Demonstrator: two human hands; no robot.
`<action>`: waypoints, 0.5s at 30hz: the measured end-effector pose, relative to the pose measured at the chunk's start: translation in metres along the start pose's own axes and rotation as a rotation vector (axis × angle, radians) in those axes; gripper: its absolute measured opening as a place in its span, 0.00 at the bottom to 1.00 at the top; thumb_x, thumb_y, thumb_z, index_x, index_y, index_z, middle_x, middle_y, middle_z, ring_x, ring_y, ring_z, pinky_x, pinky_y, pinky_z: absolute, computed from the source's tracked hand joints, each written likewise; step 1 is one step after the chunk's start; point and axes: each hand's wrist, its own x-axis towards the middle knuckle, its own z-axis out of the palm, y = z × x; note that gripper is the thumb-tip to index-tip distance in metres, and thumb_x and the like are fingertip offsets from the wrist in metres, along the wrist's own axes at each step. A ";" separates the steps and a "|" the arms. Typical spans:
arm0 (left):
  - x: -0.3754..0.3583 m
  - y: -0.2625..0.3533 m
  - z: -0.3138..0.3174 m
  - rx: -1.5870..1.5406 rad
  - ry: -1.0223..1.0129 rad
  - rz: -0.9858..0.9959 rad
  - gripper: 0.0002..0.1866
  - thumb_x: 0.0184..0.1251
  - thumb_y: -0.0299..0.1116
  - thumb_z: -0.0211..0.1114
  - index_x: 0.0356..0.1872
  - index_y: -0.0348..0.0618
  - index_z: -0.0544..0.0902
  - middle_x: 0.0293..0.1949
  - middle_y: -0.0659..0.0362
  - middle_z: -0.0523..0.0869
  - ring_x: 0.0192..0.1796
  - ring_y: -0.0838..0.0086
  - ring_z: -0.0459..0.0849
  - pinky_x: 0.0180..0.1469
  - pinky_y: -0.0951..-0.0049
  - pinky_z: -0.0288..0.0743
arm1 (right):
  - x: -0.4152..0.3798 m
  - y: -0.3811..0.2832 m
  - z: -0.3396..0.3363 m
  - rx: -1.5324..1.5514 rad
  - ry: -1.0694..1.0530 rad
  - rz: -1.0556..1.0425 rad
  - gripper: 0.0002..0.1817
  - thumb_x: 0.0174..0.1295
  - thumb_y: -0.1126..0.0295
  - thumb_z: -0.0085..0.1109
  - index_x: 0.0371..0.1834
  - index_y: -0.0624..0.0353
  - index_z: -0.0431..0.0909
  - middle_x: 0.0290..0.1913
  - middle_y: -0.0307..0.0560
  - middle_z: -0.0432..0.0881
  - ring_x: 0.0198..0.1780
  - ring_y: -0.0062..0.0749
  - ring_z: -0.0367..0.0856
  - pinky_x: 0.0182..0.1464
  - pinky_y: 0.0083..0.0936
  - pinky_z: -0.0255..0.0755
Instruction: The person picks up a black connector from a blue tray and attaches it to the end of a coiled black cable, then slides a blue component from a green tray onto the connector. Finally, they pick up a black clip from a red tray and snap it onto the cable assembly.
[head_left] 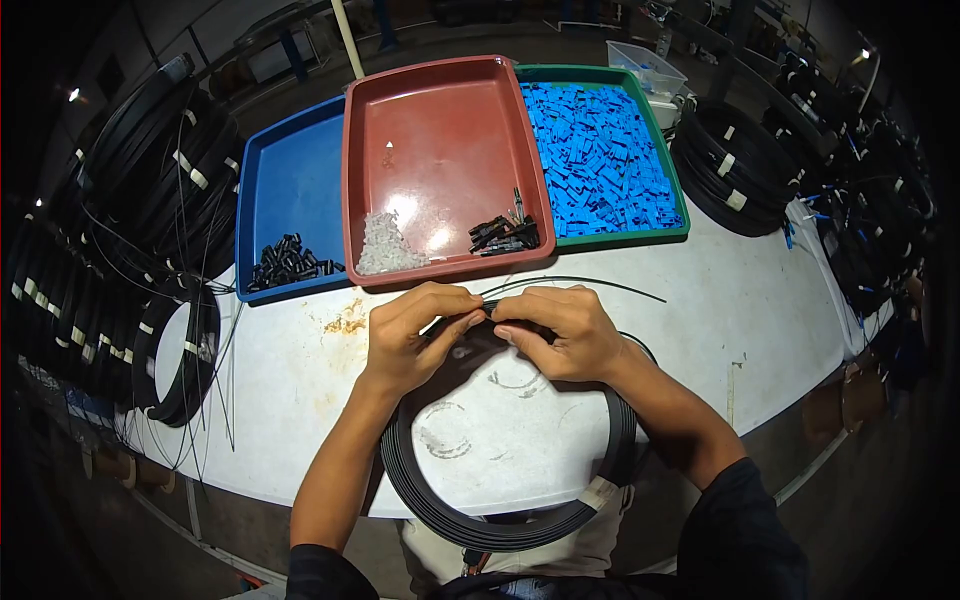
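A coil of black cable (420, 497) rests at the table's front edge, its lower part hanging over my lap. A pale band of tape (598, 492) wraps it at the lower right. At the top of the coil, my left hand (418, 335) pinches the cable between thumb and fingers. Close beside it, my right hand (562, 332) is closed on the same cable, fingertips almost meeting those of the left. What lies right between the fingertips is mostly hidden. Beyond the hands, a loose cable end (625, 288) curves off to the right.
Behind the hands stand a blue tray (300, 180) with black cylindrical parts, a red tray (440, 130) with small clear pieces and dark connector parts, and a green tray (685, 215) full of blue clips. Cable coils (735, 170) sit right; more coils (180, 345) stand left.
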 end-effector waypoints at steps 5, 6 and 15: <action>-0.006 -0.007 0.003 -0.124 0.029 -0.053 0.19 0.61 0.20 0.76 0.54 0.36 0.84 0.40 0.51 0.92 0.41 0.69 0.92 0.44 0.72 0.86 | 0.002 0.000 0.001 -0.006 0.032 -0.033 0.12 0.57 0.79 0.71 0.44 0.62 0.84 0.36 0.51 0.88 0.33 0.44 0.87 0.35 0.34 0.80; -0.009 -0.008 0.005 -0.258 0.082 -0.149 0.25 0.62 0.20 0.75 0.61 0.37 0.80 0.41 0.50 0.92 0.41 0.69 0.92 0.45 0.72 0.86 | 0.001 0.000 0.001 -0.029 0.028 -0.024 0.12 0.57 0.79 0.71 0.45 0.62 0.84 0.34 0.50 0.86 0.31 0.42 0.86 0.34 0.34 0.79; -0.014 -0.017 0.001 -0.588 0.192 -0.280 0.18 0.70 0.13 0.63 0.56 0.37 0.70 0.49 0.43 0.89 0.47 0.67 0.91 0.52 0.71 0.87 | 0.002 0.003 0.005 -0.093 0.159 0.035 0.11 0.60 0.78 0.70 0.46 0.61 0.84 0.35 0.48 0.85 0.32 0.41 0.85 0.34 0.32 0.77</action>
